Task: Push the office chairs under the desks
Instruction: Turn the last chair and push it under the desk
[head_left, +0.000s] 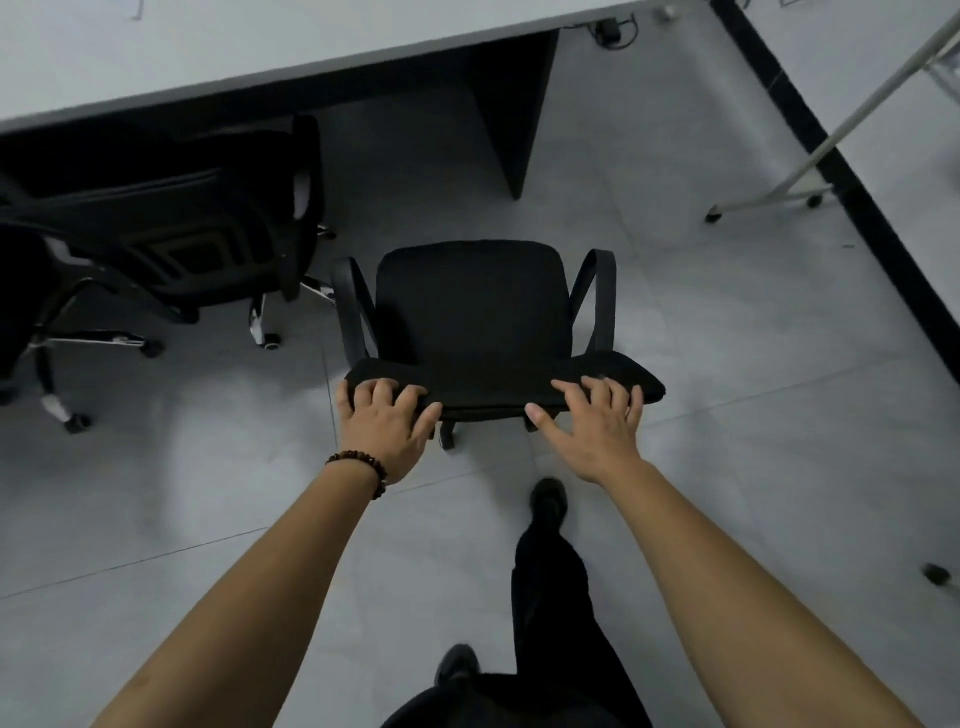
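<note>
A black office chair with two armrests stands on the grey floor in front of me, its seat facing the white desk at the top. My left hand grips the left end of the chair's backrest top. My right hand lies over the right part of the same edge, fingers spread and curled onto it. The chair stands apart from the desk, out in the open floor. A second black office chair sits at the left, partly under the desk.
The desk's dark side panel stands right of the knee space. A white wheeled frame is at the right, beside a black floor strip. Another chair's chrome base is at far left. My legs and shoes are below.
</note>
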